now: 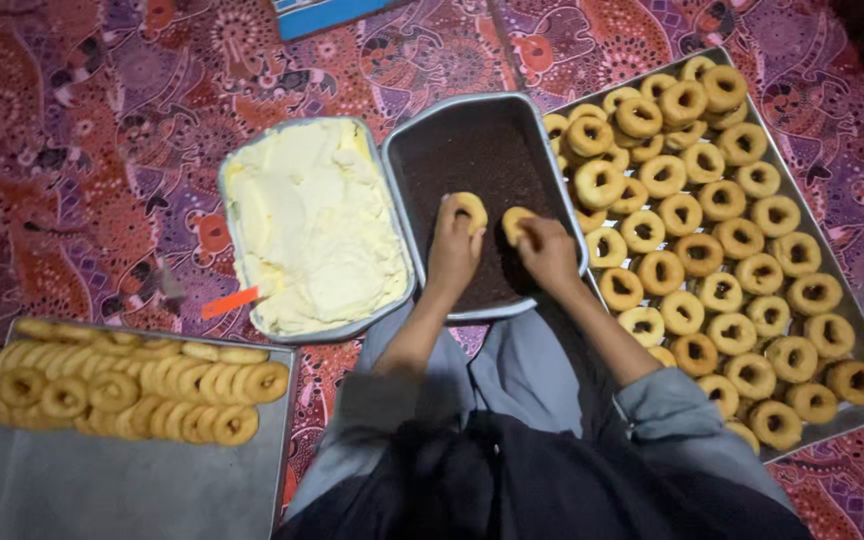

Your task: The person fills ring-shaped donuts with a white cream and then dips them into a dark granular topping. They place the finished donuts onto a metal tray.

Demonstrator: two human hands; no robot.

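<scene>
Nearest, at the bottom of the frame, the person's grey sleeves and dark lap fill the middle. At lower left a flat metal tray [132,490] carries rows of plain ring doughnuts [132,385] along its far edge, its near half bare. Between the trays only narrow strips of patterned red and purple cloth [82,150] show.

Further up, at centre, both hands work over a rectangular metal pan of dark brown sprinkles [472,150]. The left hand [452,250] has its fingers curled round a small pale ring doughnut [469,210], pressed against the sprinkles. The right hand [549,252] pinches a second pale ring doughnut [515,224] just beside it, the two nearly touching.

Left of that pan, touching its rim, a metal pan of pale yellow cream [312,225] holds an orange-handled spreader [230,301] at its near left corner. To the right, a large metal tray [857,330] packed with golden ring doughnuts [722,250] crowds against the right forearm. A blue box corner [327,14] lies at the top edge.
</scene>
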